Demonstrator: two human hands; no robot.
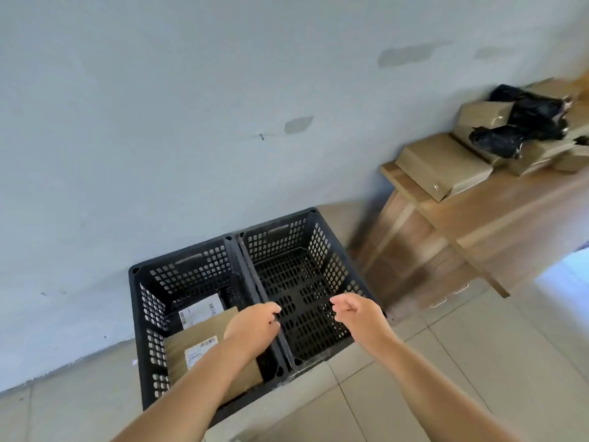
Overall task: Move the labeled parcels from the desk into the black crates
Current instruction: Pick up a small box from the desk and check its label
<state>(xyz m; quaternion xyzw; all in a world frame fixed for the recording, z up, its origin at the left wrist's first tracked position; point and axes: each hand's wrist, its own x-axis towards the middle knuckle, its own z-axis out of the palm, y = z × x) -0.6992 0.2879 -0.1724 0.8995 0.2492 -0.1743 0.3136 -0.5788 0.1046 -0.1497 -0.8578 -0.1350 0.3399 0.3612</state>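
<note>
My left hand (255, 323) hangs nearest, over the rail where the two black crates meet, fingers loosely curled with no grip on anything. My right hand (358, 312) hovers over the right crate (306, 282), fingers also loosely bent and empty. I judge both are free because a parcel has just gone in and the next must be fetched.

Below my left forearm, the left crate (178, 298) holds a flat brown cardboard parcel (191, 349), leaning tilted against the near wall, its white label facing up. Behind it lies a pale parcel (200, 309) with a barcode label. The right crate shows only its bare slotted floor. Both are rigid plastic lattice with handle slots, set side by side touching, against the wall for easy dropping.

Farther right, the wooden counter (484, 215) carries the remaining stack: matte cardboard boxes (443, 164), square-edged, and crinkled glossy black plastic bags (522, 122) piled among them. Their labels are too blurred to read.
</note>
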